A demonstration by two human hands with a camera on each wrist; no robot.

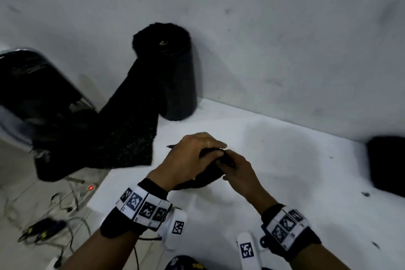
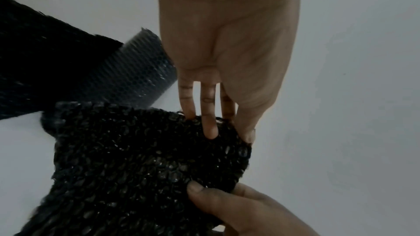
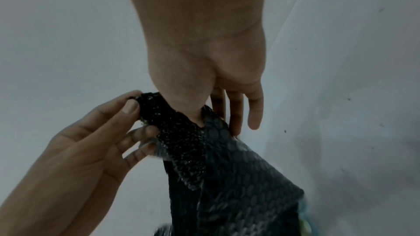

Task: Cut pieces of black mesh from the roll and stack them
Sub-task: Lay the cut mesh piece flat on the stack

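At the centre of the head view, both hands meet over the white desk (image 1: 285, 149) and hold a cut piece of black mesh (image 1: 203, 178). The left hand (image 1: 188, 158) pinches its top corner between thumb and fingers; the right hand (image 1: 237, 169) pinches the edge just beside it. Farther back, left of centre, the roll (image 1: 177, 76) stands upright against the wall, its loose end (image 1: 129, 133) trailing down toward the lower left. At the right edge lies a dark stack (image 1: 388, 164).
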